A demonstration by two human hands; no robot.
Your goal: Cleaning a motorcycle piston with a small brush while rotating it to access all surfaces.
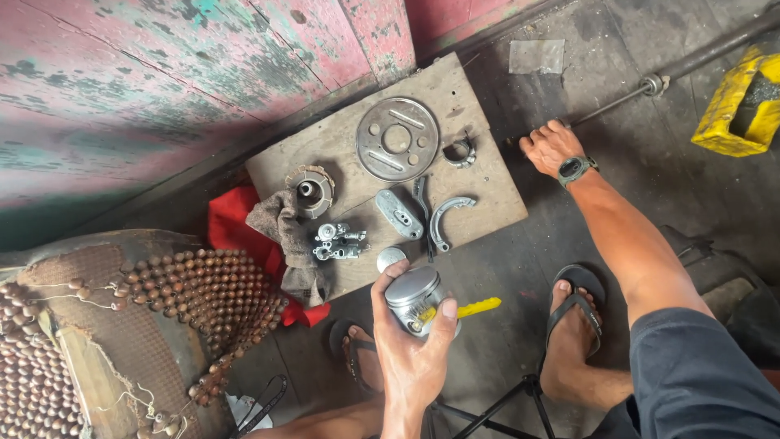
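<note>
My left hand [410,349] grips a silver metal piston [413,294] from below, thumb on its right side. A yellow-handled tool [475,308] lies across the piston and sticks out to the right. My right hand [551,146], with a dark watch at the wrist, rests on the concrete floor beside the right edge of a wooden board [487,187], close to the near end of a long steel rod [650,85]. Its fingers are spread and hold nothing.
On the board lie a round metal plate [397,139], a coil stator [310,190], curved brake shoes [445,219], a small carburettor body [340,241] and a grey rag [288,236] over red cloth [231,223]. A beaded seat cover [195,284] lies at left, a yellow block [743,102] at far right.
</note>
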